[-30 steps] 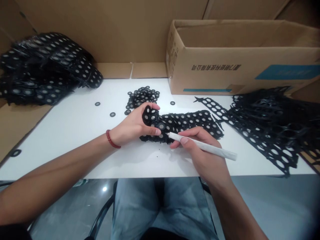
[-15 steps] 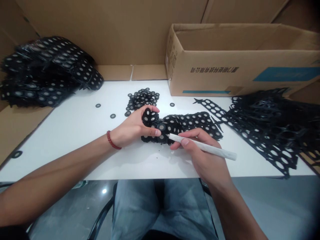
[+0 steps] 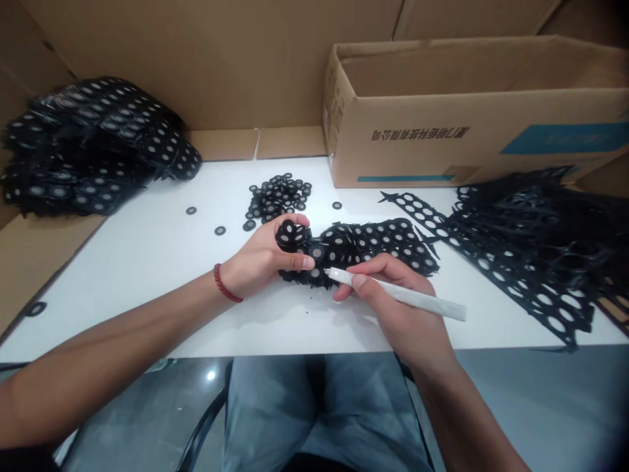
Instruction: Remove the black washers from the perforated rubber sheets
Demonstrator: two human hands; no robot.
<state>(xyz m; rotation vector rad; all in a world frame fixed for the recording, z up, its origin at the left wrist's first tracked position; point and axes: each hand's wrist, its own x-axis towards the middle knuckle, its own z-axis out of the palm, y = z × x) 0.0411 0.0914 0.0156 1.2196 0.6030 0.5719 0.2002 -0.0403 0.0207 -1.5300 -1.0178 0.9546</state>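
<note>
Spanning the back of the scene, a brown cardboard wall [image 3: 196,65] is fronted by a white tabletop [image 3: 147,288]. At the right rear, an open cardboard box [image 3: 442,137] is set on the tabletop, its front marked with dark characters and blue print. At the far left, a heap of dotted black sheets [image 3: 93,144] is piled partly over the tabletop's edge. On the right, a tangle of holed black webbing [image 3: 531,242] is spread in front of the box, one strip of it stretched toward the middle.

Between these, a black sheet [image 3: 388,242] studded with grey-centred discs is laid near the middle of the tabletop. Its left end, curled upward, is pinched between the thumb and fingers of the left hand [image 3: 263,259]. By the right hand [image 3: 400,305], a white pen-shaped tool [image 3: 432,307] is gripped between thumb and fingers, its tip directed at the sheet beside the left thumb; whether contact is made cannot be told.

Behind the left hand, a pile of loose discs [image 3: 275,198] is gathered. A red beaded bracelet [image 3: 225,286] is worn on the left wrist. Single discs [image 3: 219,231] are scattered around the pile.
</note>
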